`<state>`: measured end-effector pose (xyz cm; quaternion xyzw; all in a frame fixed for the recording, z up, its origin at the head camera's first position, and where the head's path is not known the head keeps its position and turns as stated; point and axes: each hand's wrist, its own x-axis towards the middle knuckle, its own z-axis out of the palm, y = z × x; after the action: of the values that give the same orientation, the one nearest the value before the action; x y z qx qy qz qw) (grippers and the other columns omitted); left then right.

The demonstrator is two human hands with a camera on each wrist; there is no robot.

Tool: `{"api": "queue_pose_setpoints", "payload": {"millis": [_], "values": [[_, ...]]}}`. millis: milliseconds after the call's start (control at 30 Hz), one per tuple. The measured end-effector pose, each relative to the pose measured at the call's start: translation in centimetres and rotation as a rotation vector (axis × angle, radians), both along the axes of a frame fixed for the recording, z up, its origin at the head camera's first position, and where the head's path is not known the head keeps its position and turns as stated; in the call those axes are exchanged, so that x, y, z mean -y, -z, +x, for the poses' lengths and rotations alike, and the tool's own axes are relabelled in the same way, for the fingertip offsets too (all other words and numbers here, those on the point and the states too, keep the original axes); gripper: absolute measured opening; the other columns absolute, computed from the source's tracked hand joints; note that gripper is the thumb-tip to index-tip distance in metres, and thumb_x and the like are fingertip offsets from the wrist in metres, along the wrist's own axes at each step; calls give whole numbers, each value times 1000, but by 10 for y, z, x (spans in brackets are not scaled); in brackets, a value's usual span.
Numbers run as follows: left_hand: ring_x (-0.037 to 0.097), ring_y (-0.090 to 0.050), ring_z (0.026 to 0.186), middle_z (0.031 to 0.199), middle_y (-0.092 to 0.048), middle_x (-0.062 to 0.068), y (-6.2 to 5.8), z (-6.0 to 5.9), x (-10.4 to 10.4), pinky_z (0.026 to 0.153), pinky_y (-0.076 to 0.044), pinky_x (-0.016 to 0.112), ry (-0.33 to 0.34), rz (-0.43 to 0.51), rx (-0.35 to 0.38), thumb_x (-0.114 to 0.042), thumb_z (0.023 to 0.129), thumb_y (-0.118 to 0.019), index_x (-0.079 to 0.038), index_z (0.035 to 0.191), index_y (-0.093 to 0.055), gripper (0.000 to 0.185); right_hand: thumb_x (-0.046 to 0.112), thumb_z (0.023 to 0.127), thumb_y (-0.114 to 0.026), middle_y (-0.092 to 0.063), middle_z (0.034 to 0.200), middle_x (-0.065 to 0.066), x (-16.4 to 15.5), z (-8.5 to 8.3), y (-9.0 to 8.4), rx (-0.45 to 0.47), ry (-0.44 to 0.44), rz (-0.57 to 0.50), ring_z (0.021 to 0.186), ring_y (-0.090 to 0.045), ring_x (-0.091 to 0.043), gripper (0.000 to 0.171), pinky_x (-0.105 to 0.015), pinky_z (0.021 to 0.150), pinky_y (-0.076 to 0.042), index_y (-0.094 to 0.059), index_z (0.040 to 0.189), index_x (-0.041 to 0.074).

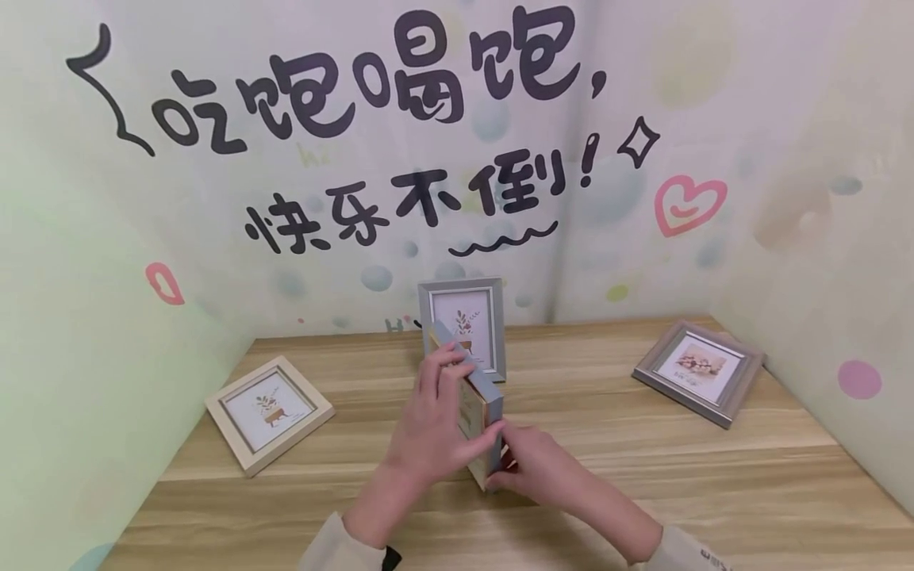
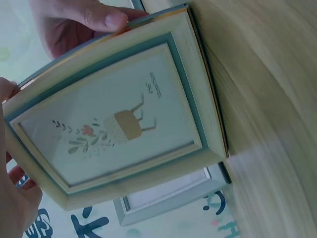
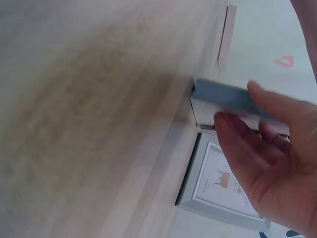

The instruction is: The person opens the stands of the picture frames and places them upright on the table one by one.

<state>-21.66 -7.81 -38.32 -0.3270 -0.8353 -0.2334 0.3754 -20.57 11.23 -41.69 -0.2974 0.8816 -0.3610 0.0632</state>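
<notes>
While the left hand (image 1: 428, 432) and right hand (image 1: 543, 468) both grip the pale blue-edged wooden picture frame (image 1: 471, 404), their fingers hide its lower edge.

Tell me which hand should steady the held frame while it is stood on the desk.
Left. The left hand already grips the frame across its upper edge; the right hand only pinches its lower corner near the desk.
</notes>
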Motion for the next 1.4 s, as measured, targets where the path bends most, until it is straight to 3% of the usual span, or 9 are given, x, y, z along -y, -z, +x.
{"api": "queue_pose_setpoints", "payload": {"millis": [133,200,333,433,600,767,900,1133,1400], "values": [[33,-44,138,134,-43,18,-2,-1,11,109,-50,44,37,-23,7,-37,69,-87,-2,123,-46,77,11,83,-80,-71,102,-7,-2,-4,-4,42,-87,-6,84,-71,-10,48,-17,71,-58,-54,123,8],[33,-44,137,134,-42,18,-3,-1,16,107,-51,43,46,-36,10,-37,69,-86,-1,124,-45,78,11,86,-76,-70,103,-5,-4,-6,-7,51,-100,13,87,-70,-9,41,-19,73,-59,-56,120,10],[33,-45,136,134,-43,19,-6,-2,23,110,-49,44,57,-48,19,-37,69,-86,0,125,-45,78,9,88,-70,-70,103,-6,-5,-14,-16,20,-38,33,91,-69,-14,23,-25,77,-60,-61,110,8],[34,-44,138,134,-44,19,-6,-3,28,112,-47,44,68,-40,34,-35,68,-87,0,124,-46,78,7,90,-69,-69,107,-10,-3,-20,-20,-28,40,-2,96,-69,-22,20,-33,81,-61,-62,108,6],[31,-43,141,137,-44,17,-4,-5,34,113,-46,44,73,-41,55,-38,70,-86,-1,124,-46,77,9,89,-72,-67,123,-11,2,-32,-21,-120,99,-36,111,-67,-32,38,-46,93,-58,-58,124,7],[32,-44,140,138,-45,17,-3,-8,36,110,-48,44,103,-39,32,-47,80,-77,-2,125,-47,70,11,88,-74,-65,132,-10,8,-40,-17,-178,69,-27,118,-65,-32,51,-47,97,-57,-53,135,7],[33,-44,139,137,-47,17,-3,-11,35,109,-49,45,130,-30,14,-53,86,-69,-1,124,-48,67,10,90,-72,-61,138,-14,15,-45,-15,-170,36,-52,122,-63,-33,57,-46,98,-56,-48,142,7],[31,-45,140,139,-48,15,-5,-13,32,107,-50,46,140,-54,18,-51,84,-71,-3,123,-50,66,4,92,-68,-59,139,-16,17,-48,-16,-125,33,-120,127,-60,-33,52,-49,103,-53,-49,141,5],[31,-45,140,138,-48,15,-8,-14,31,108,-50,45,140,-70,28,-51,83,-73,-3,123,-51,66,7,93,-67,-60,138,-12,14,-48,-15,-157,19,-126,130,-57,-29,48,-47,106,-51,-50,138,5]]}}
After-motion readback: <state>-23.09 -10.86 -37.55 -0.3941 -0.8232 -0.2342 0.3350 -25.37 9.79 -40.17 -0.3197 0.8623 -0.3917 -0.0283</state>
